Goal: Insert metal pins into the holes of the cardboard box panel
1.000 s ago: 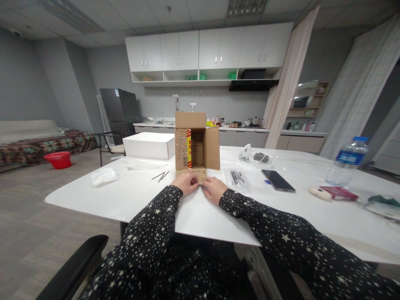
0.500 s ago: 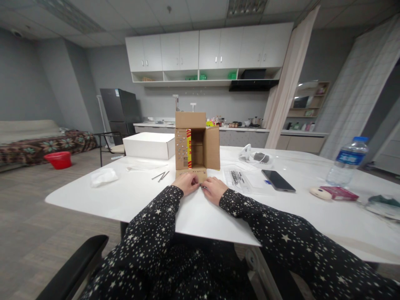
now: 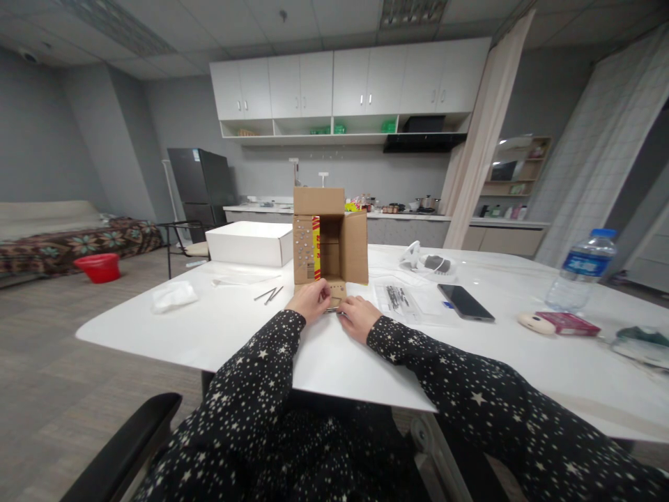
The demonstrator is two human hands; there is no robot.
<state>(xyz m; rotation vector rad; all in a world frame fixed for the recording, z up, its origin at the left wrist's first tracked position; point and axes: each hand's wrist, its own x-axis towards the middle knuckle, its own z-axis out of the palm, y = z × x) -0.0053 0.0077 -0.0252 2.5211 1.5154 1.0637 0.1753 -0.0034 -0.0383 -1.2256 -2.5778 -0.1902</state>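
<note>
- Both hands are resting on the white table (image 3: 251,335), meeting at the front flap of the cardboard box (image 3: 329,237).
- Left hand (image 3: 312,301) is curling over the flap (image 3: 334,288), fingers bent and pressing on its near edge.
- Right hand (image 3: 358,315) is lying just beside it, fingertips pinching a small metal piece (image 3: 334,310), too small to identify.
- Box is standing upright directly beyond both hands, open side facing them.
- Loose nails (image 3: 269,294) are lying left of the box, nearer the left hand.

A studio flat or mock home: white cabinets (image 3: 334,84) and a kitchen counter (image 3: 397,213) run beyond the hands, a fridge (image 3: 201,183) and sofa (image 3: 63,233) far to their left.
</note>
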